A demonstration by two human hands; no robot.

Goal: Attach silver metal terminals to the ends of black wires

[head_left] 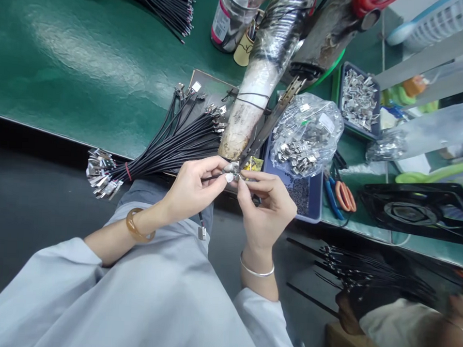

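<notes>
My left hand [194,184] is closed in a pinch on the end of a black cable [209,178], whose other end, with a metal connector [202,233], hangs below the hand. My right hand [267,198] pinches at a small metal connector piece [237,175] on that end; the fingertips partly hide it. Just above both hands are the tip of a plastic-wrapped tube [237,127] and a narrow metal strip [271,118]. A bundle of black cables [166,149] with metal connectors lies beside my left hand, tied with a red band.
At right are a blue tray [315,198] with small dark parts, a clear bag [307,131] of metal shells, another parts tray [359,100], orange-handled pliers [344,196] and a black fan [416,211]. A jar [232,18] and more cables [158,4] stand farther back. Another person's arm [413,328] shows lower right.
</notes>
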